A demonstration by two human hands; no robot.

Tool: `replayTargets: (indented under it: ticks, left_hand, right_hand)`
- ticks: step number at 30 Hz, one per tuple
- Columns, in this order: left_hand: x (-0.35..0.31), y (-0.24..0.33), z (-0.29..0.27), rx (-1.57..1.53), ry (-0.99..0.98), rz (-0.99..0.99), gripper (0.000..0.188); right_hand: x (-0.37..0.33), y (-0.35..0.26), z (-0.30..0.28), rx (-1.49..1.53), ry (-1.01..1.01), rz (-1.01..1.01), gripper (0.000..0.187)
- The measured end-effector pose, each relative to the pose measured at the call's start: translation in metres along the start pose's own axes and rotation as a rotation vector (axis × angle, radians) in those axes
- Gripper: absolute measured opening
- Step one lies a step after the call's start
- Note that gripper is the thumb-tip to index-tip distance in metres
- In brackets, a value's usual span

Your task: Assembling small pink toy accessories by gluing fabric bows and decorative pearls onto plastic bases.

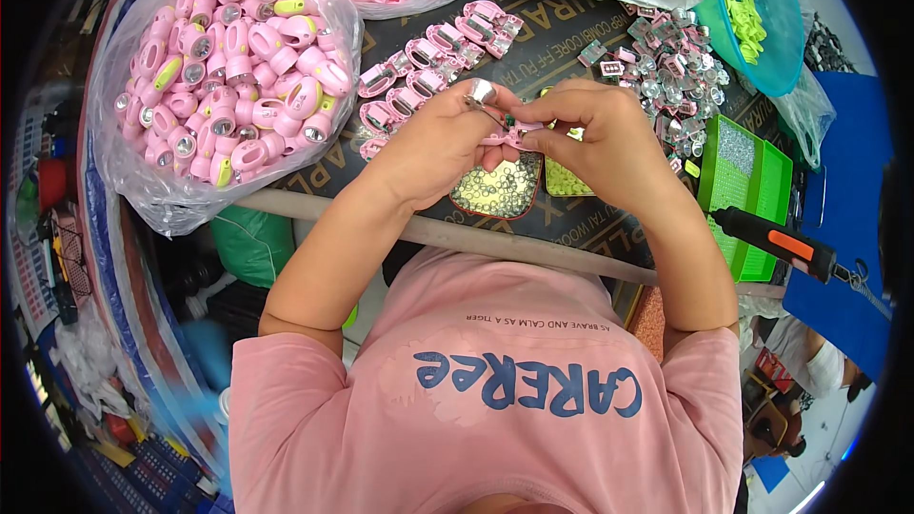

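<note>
Both my hands meet over the table around a pink plastic torch shell (515,137) with a small dark green part in it. My left hand (457,128) has its fingers closed on the near side of the shell, a silvery ring-like item at its thumb. From the right, my right hand (595,124) pinches thumb and fingertips at the shell; whether it holds a small part there is hidden. Just beneath my hands are a shallow dish (476,209) of small clear round lenses and a yellow-green tray (568,183). Beyond my left hand lie rows of open pink torch shells (443,55) with metal parts inside.
At left stands a clear bag (152,202) full of pink torches. Clear lamp heads (671,76) are heaped at right, near a teal bowl (786,24) of yellow-green pieces. An electric screwdriver (781,243) lies across a green tray (773,181) holding small metal parts.
</note>
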State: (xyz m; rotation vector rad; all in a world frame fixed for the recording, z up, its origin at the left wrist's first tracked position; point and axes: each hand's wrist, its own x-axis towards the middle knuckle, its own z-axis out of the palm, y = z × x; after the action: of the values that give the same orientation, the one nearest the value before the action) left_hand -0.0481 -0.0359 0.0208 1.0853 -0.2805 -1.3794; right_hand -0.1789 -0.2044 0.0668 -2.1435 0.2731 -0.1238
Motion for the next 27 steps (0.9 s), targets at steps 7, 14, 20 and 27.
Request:
replayTargets:
  ticks: [7, 14, 20, 27]
  left_hand:
    - [-0.001, -0.001, -0.004, -0.23, -0.006, 0.018, 0.019]
    - [-0.006, -0.001, -0.005, -0.465, -0.183, 0.111, 0.03]
    - [-0.027, -0.027, 0.048, -0.44, 0.069, 0.27, 0.028]
    - [-0.024, -0.016, 0.016, 0.364, 0.268, 0.42, 0.035]
  right_hand:
    - [-0.002, -0.006, 0.001, -0.012, 0.013, -0.279, 0.038]
    - [-0.011, 0.009, 0.014, -0.225, 0.266, -0.461, 0.04]
    - [-0.015, 0.01, 0.039, -0.277, 0.532, -0.531, 0.038]
    - [-0.028, 0.012, 0.049, 0.679, 0.318, 0.131, 0.027]
